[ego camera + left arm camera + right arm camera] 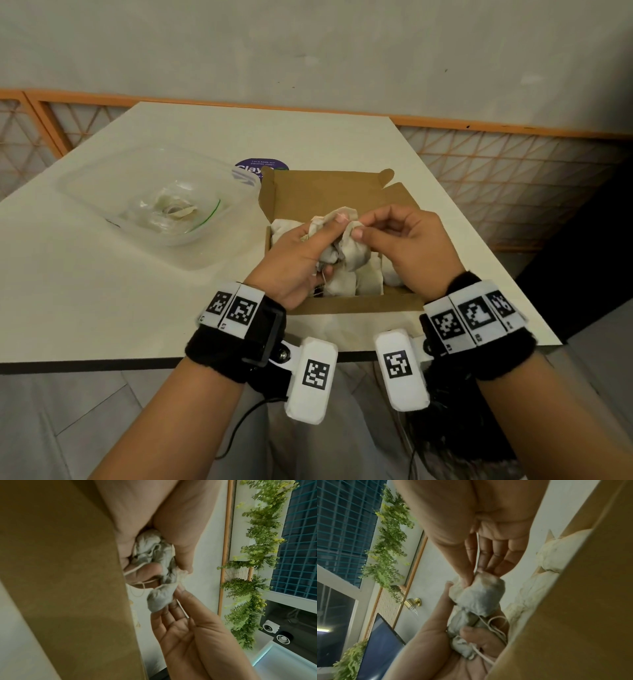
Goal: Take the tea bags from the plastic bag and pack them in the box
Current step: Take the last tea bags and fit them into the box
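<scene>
Over the open brown cardboard box (329, 192), already lined with soft, wrinkled white tea bags (368, 279), the left hand (296, 255) curls tight around a crumpled bunch of pale paper tea bags (337, 248) with thin strings trailing. The right hand (407, 246) pinches one bag of that bunch between thumb and fingertips. The crinkly clear plastic bag (171, 212) lies in a transparent tub (102, 171) on the cream table (102, 291)

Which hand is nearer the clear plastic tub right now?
Left. The left hand is over the box, on the side toward the plastic tub; the right hand is farther right.
</scene>
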A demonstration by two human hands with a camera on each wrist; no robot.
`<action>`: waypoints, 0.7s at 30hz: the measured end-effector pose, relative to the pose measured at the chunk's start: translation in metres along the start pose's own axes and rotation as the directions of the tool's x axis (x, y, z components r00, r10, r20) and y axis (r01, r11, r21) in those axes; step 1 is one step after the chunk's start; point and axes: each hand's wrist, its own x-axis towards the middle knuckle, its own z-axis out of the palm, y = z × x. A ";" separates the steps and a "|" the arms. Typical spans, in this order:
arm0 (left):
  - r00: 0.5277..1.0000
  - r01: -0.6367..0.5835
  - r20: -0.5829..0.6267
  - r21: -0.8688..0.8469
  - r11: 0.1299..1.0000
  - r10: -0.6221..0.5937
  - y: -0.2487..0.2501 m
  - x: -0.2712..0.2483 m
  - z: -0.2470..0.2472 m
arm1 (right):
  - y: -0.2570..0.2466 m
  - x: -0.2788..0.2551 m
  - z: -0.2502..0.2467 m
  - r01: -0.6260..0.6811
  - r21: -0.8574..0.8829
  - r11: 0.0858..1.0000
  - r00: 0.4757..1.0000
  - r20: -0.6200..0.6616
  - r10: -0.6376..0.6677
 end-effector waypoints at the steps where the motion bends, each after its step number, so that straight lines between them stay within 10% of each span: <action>1: 1.000 0.003 0.001 -0.004 1.000 -0.003 0.000 0.000 0.000 | 0.001 0.000 0.001 0.002 -0.002 1.000 1.000 -0.023 -0.003; 11: 0.992 -0.097 -0.117 -0.388 0.916 0.055 0.004 0.006 -0.009 | 0.003 -0.001 -0.010 -0.045 0.141 0.989 0.987 -0.145 0.065; 21: 0.993 -0.110 -0.057 -0.185 0.977 0.101 0.001 0.002 -0.004 | 0.004 -0.003 0.003 -0.127 0.278 0.952 0.991 -0.009 0.135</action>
